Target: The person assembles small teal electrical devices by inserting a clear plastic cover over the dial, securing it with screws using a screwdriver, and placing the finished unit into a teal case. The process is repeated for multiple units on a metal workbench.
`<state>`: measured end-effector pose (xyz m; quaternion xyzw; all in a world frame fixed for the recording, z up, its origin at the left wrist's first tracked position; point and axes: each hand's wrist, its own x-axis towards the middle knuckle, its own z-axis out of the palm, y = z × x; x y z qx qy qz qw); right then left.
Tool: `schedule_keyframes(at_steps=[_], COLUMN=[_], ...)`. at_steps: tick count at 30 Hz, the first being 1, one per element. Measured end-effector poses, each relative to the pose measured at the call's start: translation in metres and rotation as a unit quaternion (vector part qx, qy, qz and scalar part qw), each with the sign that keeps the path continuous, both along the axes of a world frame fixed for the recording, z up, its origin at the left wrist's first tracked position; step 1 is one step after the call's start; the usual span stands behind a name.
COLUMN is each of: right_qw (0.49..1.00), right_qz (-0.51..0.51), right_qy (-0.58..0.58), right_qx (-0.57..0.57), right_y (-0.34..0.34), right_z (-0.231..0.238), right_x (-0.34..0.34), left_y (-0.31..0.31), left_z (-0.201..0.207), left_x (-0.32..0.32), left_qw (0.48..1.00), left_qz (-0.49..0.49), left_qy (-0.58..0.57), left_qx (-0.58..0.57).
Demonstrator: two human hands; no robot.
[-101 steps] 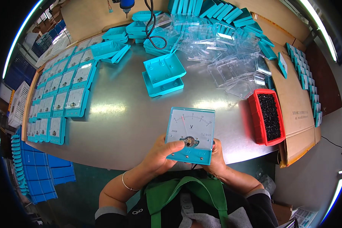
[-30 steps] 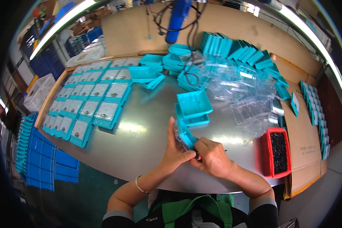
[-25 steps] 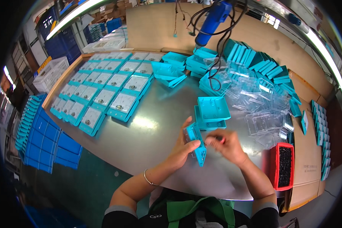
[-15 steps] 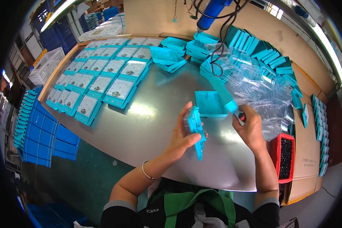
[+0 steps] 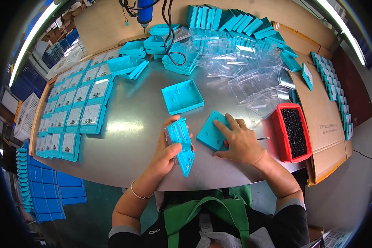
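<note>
My left hand (image 5: 166, 153) grips a teal meter housing (image 5: 182, 142) with a clear cover on its left side, holding it tilted above the near part of the metal table. To its right, my right hand (image 5: 243, 142) spreads its fingers over a teal plastic box (image 5: 212, 130) that lies bottom up, thumb at the near edge. A screwdriver (image 5: 263, 139) is tucked under that palm; its thin metal shaft sticks out to the right and a bit of red handle shows. Beyond both hands, another teal box (image 5: 182, 97) lies with its hollow side up.
Rows of teal meters (image 5: 93, 115) with white dials cover the left of the table. Clear covers (image 5: 252, 84) are heaped at the back right, near stacked teal boxes (image 5: 204, 17). A red bin (image 5: 283, 134) holds small black parts. A blue electric screwdriver (image 5: 145, 12) hangs above.
My right hand has lowered the teal box from the air onto the table, bottom up. The left hand still holds the meter housing, now turned slightly. The view has swung to the right.
</note>
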<state>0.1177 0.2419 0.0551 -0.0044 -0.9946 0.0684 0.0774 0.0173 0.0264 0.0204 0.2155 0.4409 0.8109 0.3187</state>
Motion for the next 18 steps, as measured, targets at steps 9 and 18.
schedule_keyframes(at_steps=[9, 18], right_qw=[0.707, 0.66], right_qz=[0.08, 0.075], right_qy=[-0.082, -0.14], right_qx=[-0.698, -0.734], right_y=[-0.018, -0.022], right_z=[-0.014, -0.009], right_x=[-0.001, -0.002], left_y=[0.014, 0.008], left_z=[0.002, -0.002], left_x=[0.017, 0.015], left_qw=[0.999, 1.0], left_qz=[0.012, 0.009], left_qy=[-0.025, -0.01], left_qx=[0.038, 0.023])
